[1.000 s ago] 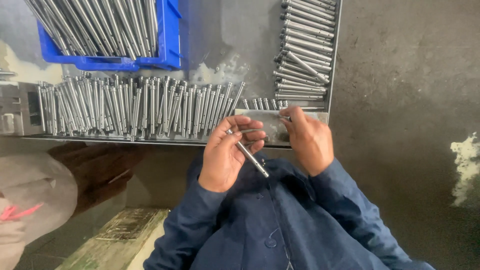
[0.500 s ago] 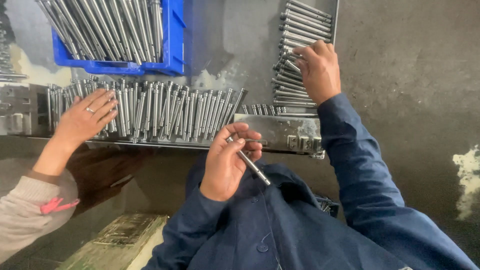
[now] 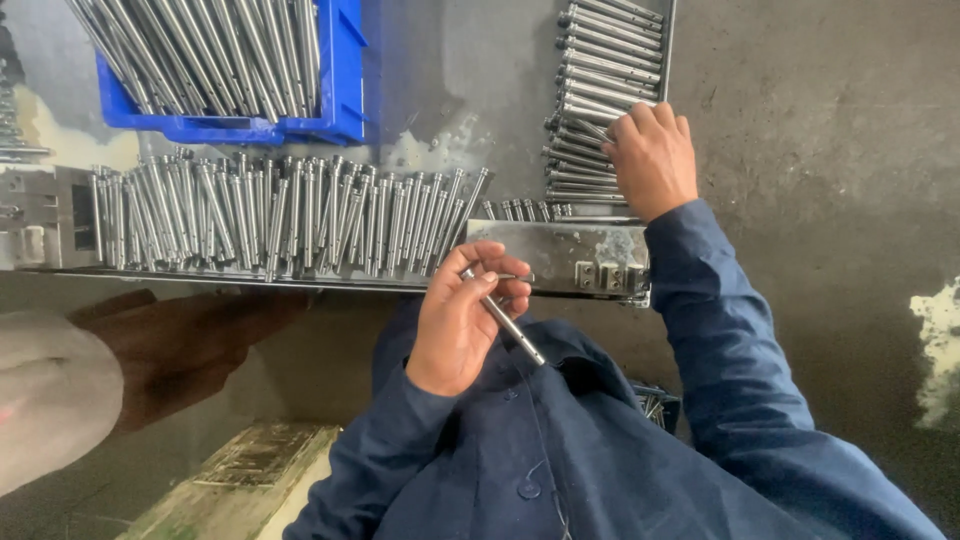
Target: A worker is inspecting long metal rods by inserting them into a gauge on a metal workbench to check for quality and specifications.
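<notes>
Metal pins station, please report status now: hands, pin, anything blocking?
Left hand shut on metal pin. Right hand on stacked pins, grip unclear. Nothing blocking.

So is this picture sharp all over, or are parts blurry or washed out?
Head view: the metal rods and both hands, left and right, look sharp; the pale sleeve at the left edge is blurred and washed out; soft even light, mild glare on the rods.

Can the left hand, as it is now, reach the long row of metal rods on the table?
Probably yes: the left hand is just below the row of rods with nothing between, though it already holds one rod.
</notes>
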